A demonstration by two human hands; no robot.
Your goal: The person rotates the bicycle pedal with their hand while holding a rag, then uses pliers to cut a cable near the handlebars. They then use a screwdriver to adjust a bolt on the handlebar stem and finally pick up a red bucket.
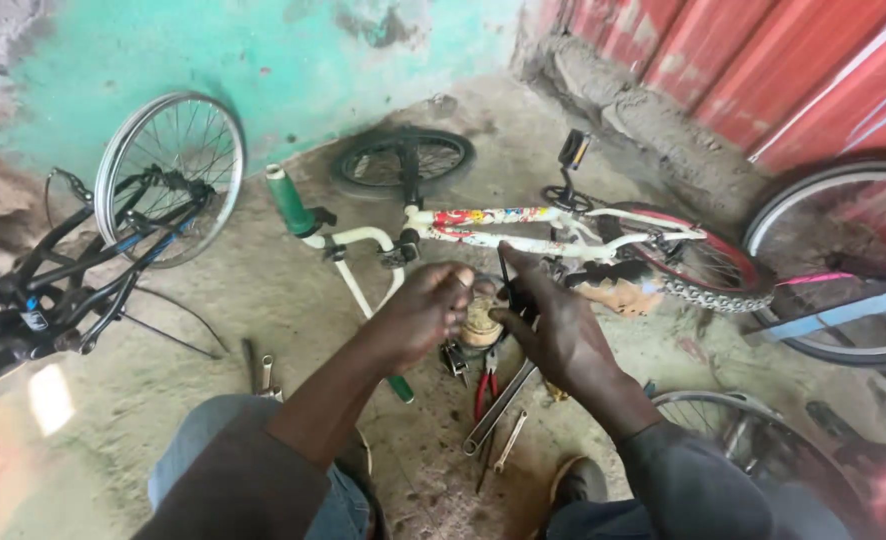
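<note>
Left hand (pixel 425 312): fingers curled shut around a small round part (pixel 481 322).
Right hand (pixel 555 325): closed on a thin black tool (pixel 504 275), just right of the part.
Little white bike (pixel 523 235): lying on the floor (pixel 263 310), far side.
Red pliers (pixel 485 388): on the floor, near.

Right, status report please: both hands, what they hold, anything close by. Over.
Left hand grips a small round tan part. Right hand holds a thin dark tool upright. White bicycle lies just beyond; red-handled pliers on the ground below.
</note>
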